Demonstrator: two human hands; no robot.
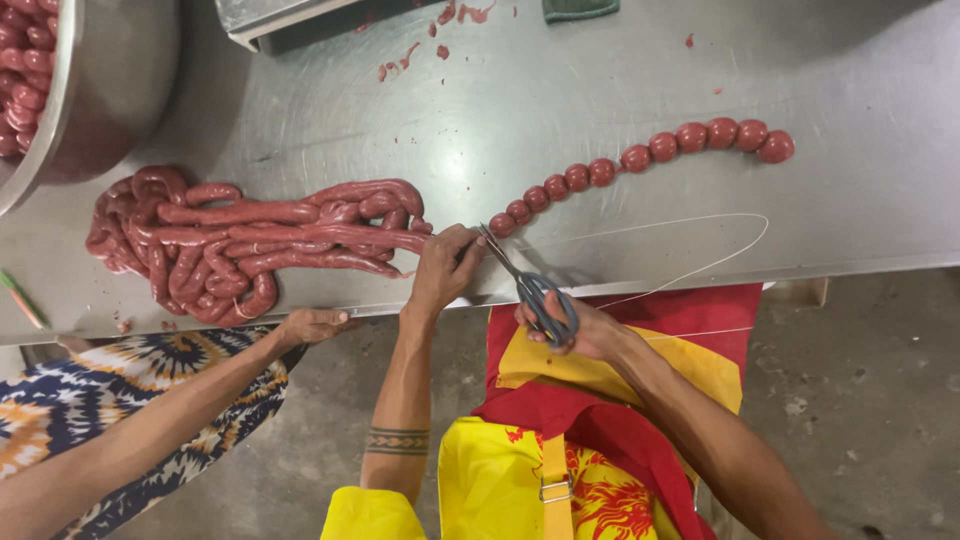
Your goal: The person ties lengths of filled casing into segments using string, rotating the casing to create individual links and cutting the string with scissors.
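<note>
Two hands meet at frame centre: left hand (443, 268) pinches the sausage (300, 238) end, fingers closed on it, right hand (585, 330) grips the scissors (528, 282), blades slightly parted at the pinch. Risk — blades nick the fingertips or cut the casing. Work sits near the table (860, 230) edge; links (650, 155) upper right, string (700, 235) loops over it. Another person's hand (312, 325) at the edge — left side crowded, right open.

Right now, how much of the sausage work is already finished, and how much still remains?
Done: a chain of small tied round links lies on the metal table. In hand: the left hand pinches the sausage where the chain starts, and the right hand holds scissors pointing at that spot. Left: a large pile of long untied sausage, the bigger share.
</note>
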